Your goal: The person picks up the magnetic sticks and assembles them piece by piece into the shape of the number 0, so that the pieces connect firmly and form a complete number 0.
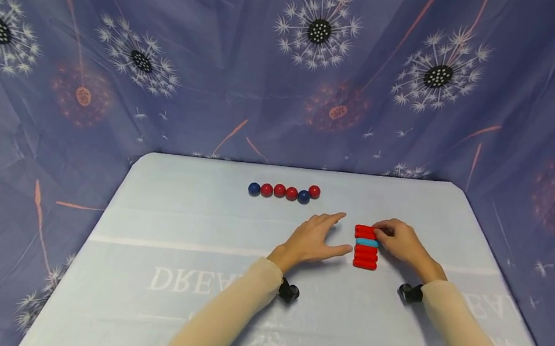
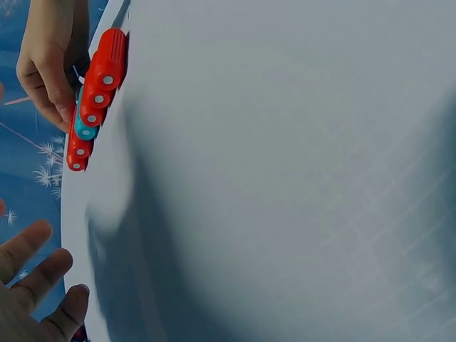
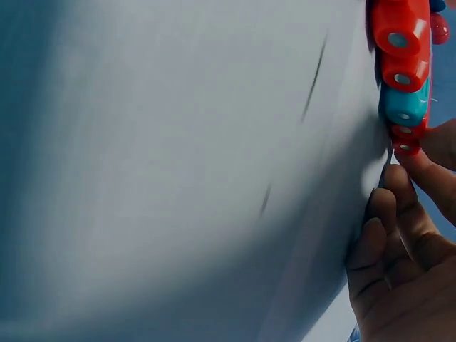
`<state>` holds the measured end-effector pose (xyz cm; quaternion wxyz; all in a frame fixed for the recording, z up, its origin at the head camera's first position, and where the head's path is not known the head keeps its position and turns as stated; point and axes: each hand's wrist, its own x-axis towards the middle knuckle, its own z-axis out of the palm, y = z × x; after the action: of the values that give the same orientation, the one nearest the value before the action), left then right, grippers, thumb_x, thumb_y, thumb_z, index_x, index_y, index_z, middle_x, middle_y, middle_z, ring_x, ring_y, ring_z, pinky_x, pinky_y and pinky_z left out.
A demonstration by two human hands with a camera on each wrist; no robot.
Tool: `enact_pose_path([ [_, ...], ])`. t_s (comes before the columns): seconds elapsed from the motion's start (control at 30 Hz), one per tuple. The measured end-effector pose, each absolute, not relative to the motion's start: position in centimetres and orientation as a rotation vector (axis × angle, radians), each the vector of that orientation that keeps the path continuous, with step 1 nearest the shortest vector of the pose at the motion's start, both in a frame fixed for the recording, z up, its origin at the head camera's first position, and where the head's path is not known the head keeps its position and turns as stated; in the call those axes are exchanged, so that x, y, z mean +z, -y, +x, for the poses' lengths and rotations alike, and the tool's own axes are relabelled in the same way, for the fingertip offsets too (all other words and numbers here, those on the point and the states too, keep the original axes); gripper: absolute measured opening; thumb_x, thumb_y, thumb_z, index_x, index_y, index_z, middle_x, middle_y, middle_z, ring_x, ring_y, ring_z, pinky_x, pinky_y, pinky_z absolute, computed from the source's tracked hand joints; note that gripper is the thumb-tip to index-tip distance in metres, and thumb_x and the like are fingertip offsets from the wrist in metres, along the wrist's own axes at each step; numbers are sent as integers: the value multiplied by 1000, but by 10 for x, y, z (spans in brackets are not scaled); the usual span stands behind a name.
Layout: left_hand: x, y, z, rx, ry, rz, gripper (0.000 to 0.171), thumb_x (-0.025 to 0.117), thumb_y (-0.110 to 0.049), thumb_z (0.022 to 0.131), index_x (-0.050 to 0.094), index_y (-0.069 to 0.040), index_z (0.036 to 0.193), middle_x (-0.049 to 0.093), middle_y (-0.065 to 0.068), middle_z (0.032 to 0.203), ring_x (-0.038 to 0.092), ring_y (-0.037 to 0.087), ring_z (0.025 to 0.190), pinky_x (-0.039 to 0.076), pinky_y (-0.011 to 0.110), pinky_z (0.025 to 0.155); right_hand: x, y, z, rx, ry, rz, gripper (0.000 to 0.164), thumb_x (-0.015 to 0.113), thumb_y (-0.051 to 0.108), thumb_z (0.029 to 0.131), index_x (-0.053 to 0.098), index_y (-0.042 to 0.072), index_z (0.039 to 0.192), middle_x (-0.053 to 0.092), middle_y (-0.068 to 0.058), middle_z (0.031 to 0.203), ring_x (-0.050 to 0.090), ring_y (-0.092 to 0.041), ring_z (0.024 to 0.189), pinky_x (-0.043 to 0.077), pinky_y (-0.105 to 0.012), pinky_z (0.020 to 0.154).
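Several red plastic rods point(image 1: 365, 257) lie side by side in a stacked row, with one light blue rod point(image 1: 367, 242) among them. Their rounded ends carry small silvery discs, seen in both wrist views. My right hand point(image 1: 403, 244) pinches the right end of the farthest red rod point(image 3: 406, 147) between thumb and index finger, its other fingers bent beneath. Left of the row, my left hand point(image 1: 312, 238) hovers over the table with fingers and thumb spread. It holds nothing, and a small gap separates its thumb from the rods.
Farther back, red balls point(image 1: 279, 190) and dark blue balls point(image 1: 253, 189) form a line, its right end bent slightly backward. A pale cloth with printed letters covers the table point(image 1: 157, 210). Behind the table's far edge hangs a purple dandelion-patterned curtain point(image 1: 224, 96).
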<state>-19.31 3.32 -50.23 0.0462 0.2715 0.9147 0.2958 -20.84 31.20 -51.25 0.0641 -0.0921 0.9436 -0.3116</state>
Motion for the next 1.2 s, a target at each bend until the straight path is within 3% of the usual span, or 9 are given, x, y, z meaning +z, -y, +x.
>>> enact_pose_path([
  [0.4,-503,-36,-195,1018,-2704,725,75,61,-62,95,42,-26,157,62,-1,143,58,18,131,49,44,108,-510,-314,-205,-974,-2869,-261,25,65,23,101,73,4,114,74,-13,104,67,-29,97,54,-46,86],
  [0.63,-505,-38,-197,1094,-2726,645,62,53,-54,101,45,-25,155,65,1,140,58,21,130,48,43,110,-506,-300,-205,-1073,-2891,-242,27,69,27,99,75,6,114,75,-15,104,65,-29,90,52,-32,67],
  [1.0,-504,-28,-203,1198,-2759,671,49,59,-34,106,52,-18,151,66,5,137,56,27,132,45,44,112,-493,-267,-203,-1214,-2801,-305,24,73,27,98,76,12,116,76,-11,109,69,-32,102,56,-47,86],
  [1.2,-510,-8,-208,1255,-2813,677,36,67,-27,101,66,-15,135,73,4,126,64,23,124,47,40,110,-496,-245,-207,-1267,-2737,-335,24,73,29,97,77,15,117,74,-10,120,67,-32,112,57,-51,93],
])
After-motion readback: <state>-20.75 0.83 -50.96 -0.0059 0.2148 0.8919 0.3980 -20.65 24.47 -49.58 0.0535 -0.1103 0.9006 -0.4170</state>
